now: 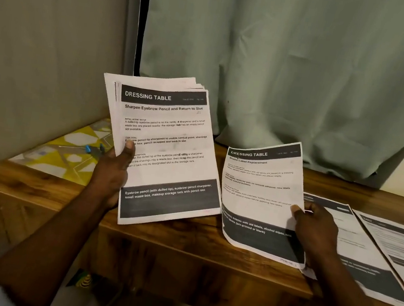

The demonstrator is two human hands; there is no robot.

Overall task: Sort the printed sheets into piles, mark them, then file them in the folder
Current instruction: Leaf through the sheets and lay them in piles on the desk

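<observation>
My left hand (112, 174) grips a stack of printed sheets (168, 148) by its left edge, thumb on the top page headed "DRESSING TABLE", held tilted above the wooden table (183, 243). My right hand (315, 228) pinches a single sheet (260, 192), also headed "DRESSING TABLE", by its right edge, its lower end close to the tabletop. Two piles of printed sheets lie flat on the table to the right: a nearer pile (362, 258) partly under my right hand and a farther pile (400, 245) at the frame's edge.
A yellow patterned folder or mat (66, 152) lies at the table's back left with a blue-capped pen (92, 150) on it. A grey wall stands to the left and a green curtain (286, 61) hangs behind the table.
</observation>
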